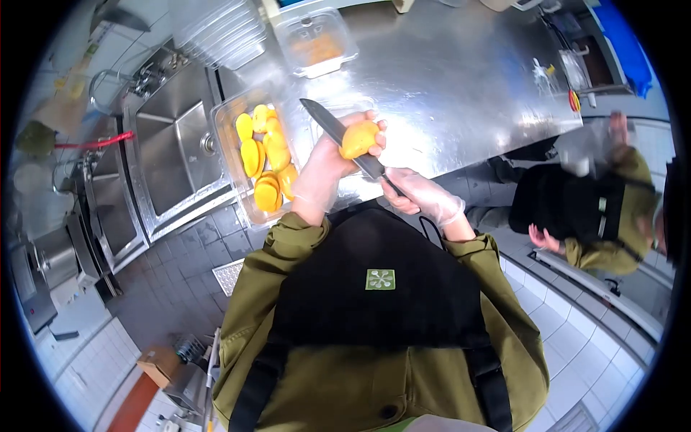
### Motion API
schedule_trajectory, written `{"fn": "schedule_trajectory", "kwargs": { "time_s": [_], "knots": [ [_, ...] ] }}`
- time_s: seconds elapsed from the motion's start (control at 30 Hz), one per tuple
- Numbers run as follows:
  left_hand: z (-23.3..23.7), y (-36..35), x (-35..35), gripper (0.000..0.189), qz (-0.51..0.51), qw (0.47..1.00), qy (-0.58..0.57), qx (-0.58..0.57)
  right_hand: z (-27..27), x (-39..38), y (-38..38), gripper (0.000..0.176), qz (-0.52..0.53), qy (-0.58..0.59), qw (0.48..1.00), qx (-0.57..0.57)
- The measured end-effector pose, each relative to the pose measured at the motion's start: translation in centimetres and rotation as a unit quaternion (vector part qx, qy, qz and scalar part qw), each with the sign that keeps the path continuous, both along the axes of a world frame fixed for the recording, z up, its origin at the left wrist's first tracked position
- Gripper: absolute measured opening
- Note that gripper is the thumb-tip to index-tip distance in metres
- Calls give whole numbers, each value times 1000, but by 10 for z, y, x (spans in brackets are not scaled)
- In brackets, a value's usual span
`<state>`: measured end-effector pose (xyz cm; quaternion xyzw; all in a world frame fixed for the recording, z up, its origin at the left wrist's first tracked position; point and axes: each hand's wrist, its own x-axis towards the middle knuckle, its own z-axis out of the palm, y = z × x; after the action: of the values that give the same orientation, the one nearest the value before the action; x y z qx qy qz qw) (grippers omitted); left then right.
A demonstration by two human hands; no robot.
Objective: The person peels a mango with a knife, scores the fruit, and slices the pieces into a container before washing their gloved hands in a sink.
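My left hand (322, 167), in a clear plastic glove, holds a peeled yellow-orange mango (361, 138) with fingers curled round its side. Also gloved, my right hand (423, 193) grips the handle of a kitchen knife (322, 118). The long dark blade slants up to the left, across my left palm and along the mango's near side. Left of my hands, a clear plastic tub (224, 133) holds several pieces of mango (268, 193), some of them rounded halves.
A steel counter (446, 79) stretches behind my hands. At its back stand a clear container (317, 45) with orange contents and stacked clear lids or trays (219, 34). Steel sinks (176, 140) lie to the left. On the right, another person (576, 201) holds a clear plastic bag (584, 147).
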<state>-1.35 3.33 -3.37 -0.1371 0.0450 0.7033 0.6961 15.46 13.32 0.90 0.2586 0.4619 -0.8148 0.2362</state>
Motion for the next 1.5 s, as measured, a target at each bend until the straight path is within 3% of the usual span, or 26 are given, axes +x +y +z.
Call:
{"fn": "schedule_trajectory", "kwargs": {
  "time_s": [0.03,0.07,0.13,0.17,0.2,0.27,0.3,0.33,0.37,0.43,0.47,0.53,0.63,0.73,0.77,0.9,1.07,1.17,1.27,1.3,1.37,1.47,1.5],
  "knots": [
    [1,0,0,18,0,1000,-12,-1,2,-1,2,37,12,-1,1000,3],
    [-3,0,2,17,21,999,-19,-15,1,-3,3,37,61,33,991,112],
    [-13,1,7,15,74,996,-34,-46,-2,-9,2,36,149,106,977,110],
    [-14,0,7,17,109,989,-14,-100,5,-13,-1,37,159,74,977,123],
    [-14,-1,5,20,140,978,9,-156,5,-14,-3,39,133,130,974,127],
    [-9,-25,-10,27,215,970,-67,-86,-1,-11,3,44,95,92,991,24],
    [-23,-40,-22,33,263,962,-8,-73,5,-11,1,45,61,85,994,17],
    [-36,-59,-44,37,261,950,156,-74,4,-11,3,46,52,112,992,-1],
    [-36,-75,-54,38,301,944,128,-42,3,-10,5,46,50,110,993,1],
    [-35,-104,-89,39,330,913,200,-131,-2,-11,8,45,44,94,995,-1],
    [-29,-110,-96,40,370,858,258,-243,-5,-11,9,45,43,79,996,-7],
    [-39,-122,-122,42,344,821,349,-293,-9,-12,8,45,43,63,997,-12],
    [-104,-127,-165,45,261,695,514,-429,-12,-19,4,44,42,69,997,-4],
    [-114,-124,-166,40,70,338,763,-546,-11,-22,1,44,32,77,997,-1],
    [-120,-126,-163,36,83,274,799,-528,-11,-23,1,44,28,76,997,-6],
    [-67,-132,-135,27,140,169,851,-478,-16,-23,8,47,17,71,997,-26],
    [-69,-149,-53,19,-12,64,841,-537,-23,-23,12,44,-23,60,997,-42],
    [-81,-152,-16,22,-197,49,812,-547,-20,-25,13,46,-25,47,998,-31],
    [-64,-141,-44,22,-113,20,839,-532,-21,-26,15,46,-24,60,997,-38],
    [-44,-125,-59,19,-145,95,808,-563,-21,-26,15,47,-26,58,997,-38],
    [-65,-113,-97,27,-115,18,845,-523,-20,-27,15,47,-26,53,998,-30],
    [-74,-92,-138,39,-230,-50,896,-376,-14,-22,15,48,-21,56,998,4],
    [-75,-88,-142,44,-270,-41,892,-361,-11,-20,15,49,-23,59,998,12]
  ]
}}
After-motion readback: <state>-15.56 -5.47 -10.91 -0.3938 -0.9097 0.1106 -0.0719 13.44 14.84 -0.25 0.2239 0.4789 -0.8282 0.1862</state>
